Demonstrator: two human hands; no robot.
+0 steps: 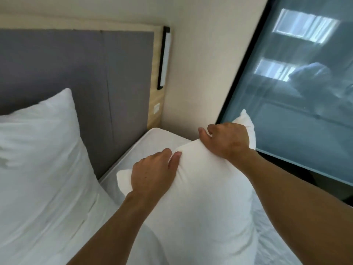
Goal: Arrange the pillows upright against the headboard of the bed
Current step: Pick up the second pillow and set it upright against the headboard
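Now both hands (152, 169) grip pillow (200, 188).

No legible text, brand, number or sign anywhere in view. Small pale rectangular plate (156, 108) on the light wood headboard frame (157, 73): face blank at this resolution, any marking too small to tell. Long white wall lamp in black bracket (164, 57): no lettering seen. White pillowcases carry no visible tag or label.
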